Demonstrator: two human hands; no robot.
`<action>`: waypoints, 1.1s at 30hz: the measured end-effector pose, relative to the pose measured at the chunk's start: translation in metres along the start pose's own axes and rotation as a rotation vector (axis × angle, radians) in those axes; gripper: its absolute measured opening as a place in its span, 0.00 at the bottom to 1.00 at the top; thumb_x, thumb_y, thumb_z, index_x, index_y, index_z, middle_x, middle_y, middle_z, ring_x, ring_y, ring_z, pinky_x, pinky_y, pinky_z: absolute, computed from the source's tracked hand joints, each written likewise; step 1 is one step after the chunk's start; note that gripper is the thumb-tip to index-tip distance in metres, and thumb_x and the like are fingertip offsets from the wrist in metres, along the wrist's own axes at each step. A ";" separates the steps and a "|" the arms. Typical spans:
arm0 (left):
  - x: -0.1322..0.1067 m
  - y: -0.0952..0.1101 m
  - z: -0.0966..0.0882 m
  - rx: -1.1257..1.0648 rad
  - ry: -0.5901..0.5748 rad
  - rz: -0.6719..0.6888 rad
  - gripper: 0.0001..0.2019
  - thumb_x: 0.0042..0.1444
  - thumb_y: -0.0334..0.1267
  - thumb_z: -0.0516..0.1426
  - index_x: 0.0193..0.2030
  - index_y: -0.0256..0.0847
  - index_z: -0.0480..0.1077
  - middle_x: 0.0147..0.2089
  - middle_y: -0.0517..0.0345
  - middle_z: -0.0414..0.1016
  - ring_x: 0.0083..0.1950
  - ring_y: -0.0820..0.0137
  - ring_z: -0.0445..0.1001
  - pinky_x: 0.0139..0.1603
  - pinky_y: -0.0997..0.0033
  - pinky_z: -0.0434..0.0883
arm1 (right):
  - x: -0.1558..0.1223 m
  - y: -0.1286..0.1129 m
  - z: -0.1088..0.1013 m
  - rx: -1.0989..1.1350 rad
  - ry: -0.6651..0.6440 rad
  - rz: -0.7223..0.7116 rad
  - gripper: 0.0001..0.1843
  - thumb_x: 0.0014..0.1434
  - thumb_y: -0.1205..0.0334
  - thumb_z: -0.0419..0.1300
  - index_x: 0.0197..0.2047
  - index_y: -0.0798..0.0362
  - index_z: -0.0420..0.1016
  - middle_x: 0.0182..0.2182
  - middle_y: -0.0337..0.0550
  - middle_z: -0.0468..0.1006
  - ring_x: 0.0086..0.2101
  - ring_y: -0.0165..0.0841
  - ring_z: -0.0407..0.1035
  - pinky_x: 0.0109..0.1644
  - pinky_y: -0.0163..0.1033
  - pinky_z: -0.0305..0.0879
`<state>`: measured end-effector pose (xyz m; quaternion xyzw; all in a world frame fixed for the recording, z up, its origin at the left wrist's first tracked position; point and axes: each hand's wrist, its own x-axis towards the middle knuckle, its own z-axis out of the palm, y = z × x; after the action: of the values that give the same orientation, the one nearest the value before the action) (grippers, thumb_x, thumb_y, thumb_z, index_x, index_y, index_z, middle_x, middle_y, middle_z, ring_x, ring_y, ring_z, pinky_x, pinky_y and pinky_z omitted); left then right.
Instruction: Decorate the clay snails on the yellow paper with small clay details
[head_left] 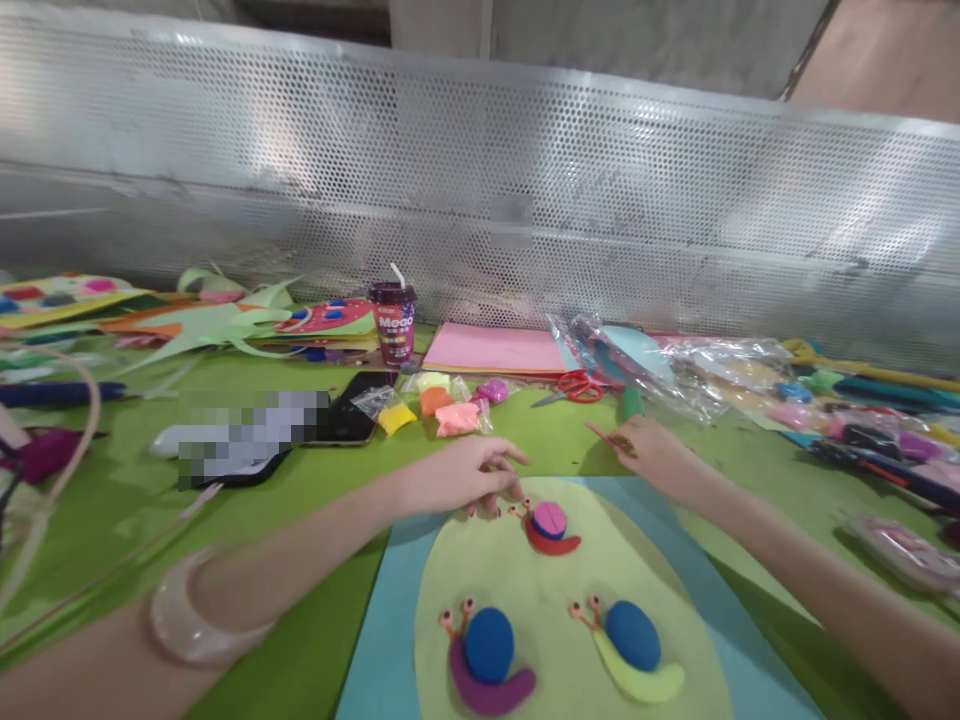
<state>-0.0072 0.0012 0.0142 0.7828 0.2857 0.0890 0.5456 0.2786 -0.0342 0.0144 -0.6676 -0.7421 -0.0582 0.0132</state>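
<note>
My left hand (pixel 474 475), with a pale bangle (pixel 176 610) on its wrist, reaches over the top of a pale yellow-green oval (pixel 555 600) on blue paper (pixel 379 620). Its fingers are loosely bent and apart, close to the small clay snail (pixel 550 525) with a pink-topped shell and red body. Beyond the paper's top edge, my right hand (pixel 645 450) pinches a thin pinkish-red strip (pixel 600 434); its exact kind is unclear. A green piece (pixel 633 402) stands just behind those fingers. Lower on the oval are a purple-bodied snail (pixel 490 655) and a yellow-bodied snail (pixel 634 645), both with blue shells.
Small clay packets (pixel 456 418), red-handled scissors (pixel 577 388) and pink paper sheets (pixel 495 348) lie ahead. A drink cup (pixel 394 330) with a straw stands behind a dark phone (pixel 352 410). Clay packs and pens (pixel 885 470) crowd the right. A perforated metal panel (pixel 465 170) closes the back.
</note>
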 end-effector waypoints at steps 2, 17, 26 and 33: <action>0.000 0.001 0.000 0.014 0.001 0.000 0.17 0.57 0.40 0.49 0.52 0.40 0.59 0.46 0.51 0.73 0.30 0.75 0.72 0.20 0.80 0.64 | 0.008 0.003 -0.001 0.051 -0.044 0.033 0.13 0.60 0.59 0.55 0.46 0.57 0.67 0.42 0.46 0.70 0.38 0.33 0.68 0.40 0.43 0.67; 0.001 -0.001 0.002 -0.017 -0.032 0.013 0.16 0.57 0.39 0.48 0.52 0.41 0.59 0.46 0.53 0.73 0.28 0.76 0.71 0.19 0.82 0.62 | -0.021 -0.037 -0.039 1.058 0.076 -0.143 0.18 0.56 0.63 0.44 0.49 0.54 0.64 0.46 0.49 0.73 0.46 0.38 0.67 0.43 0.44 0.69; 0.003 -0.006 0.002 -0.017 -0.016 -0.028 0.15 0.58 0.42 0.48 0.52 0.45 0.60 0.45 0.55 0.73 0.29 0.75 0.71 0.19 0.81 0.63 | -0.021 -0.058 -0.024 0.989 0.323 0.181 0.21 0.57 0.47 0.50 0.20 0.52 0.59 0.12 0.30 0.57 0.15 0.25 0.54 0.19 0.31 0.55; 0.003 -0.003 0.004 -0.026 0.003 -0.046 0.14 0.57 0.42 0.49 0.50 0.44 0.62 0.44 0.56 0.74 0.28 0.76 0.70 0.19 0.81 0.61 | -0.011 -0.064 -0.017 0.898 0.221 0.313 0.24 0.58 0.48 0.48 0.15 0.51 0.58 0.05 0.31 0.59 0.09 0.26 0.56 0.21 0.32 0.58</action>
<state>-0.0040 0.0001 0.0090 0.7688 0.3030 0.0813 0.5573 0.2149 -0.0537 0.0257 -0.6894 -0.5786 0.1998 0.3873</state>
